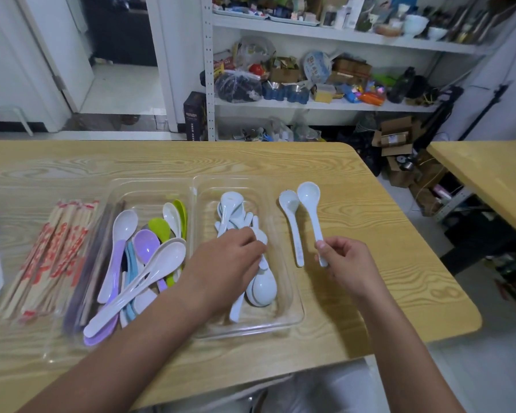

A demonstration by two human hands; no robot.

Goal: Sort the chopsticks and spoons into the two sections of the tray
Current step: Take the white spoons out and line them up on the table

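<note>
From the head camera, a clear plastic tray [192, 183] sits on the wooden tabletop [370, 293]. It has two parts side by side.

The right part [295, 305] holds a pile of pale spoons [231, 210]. They look smooth, shiny and hard, with round bowls and short bent handles. The left hand [227, 257] reaches into this part. Its fingers [251, 236] are curled round one spoon in the pile.

The right hand [344, 263] is just to the right of the tray. It pinches the handle end of a white spoon [309, 193], with the bowl pointing away. One more white spoon [291, 222] lies on the tabletop, just beside the held one.

The left part [143, 192] holds coloured spoons [145, 242] in purple, green, blue and white. They look like light plastic. Some dark chopsticks [102, 234] lie along its left side. A heap of paper-wrapped chopsticks [57, 248] waits on the tabletop, left of the tray.

To do this step well, I think the held spoon should go down gently on the pale pile, facing the same way so it nests. These spoons look slippery and may clink or chip, so a firm pinch helps.
</note>
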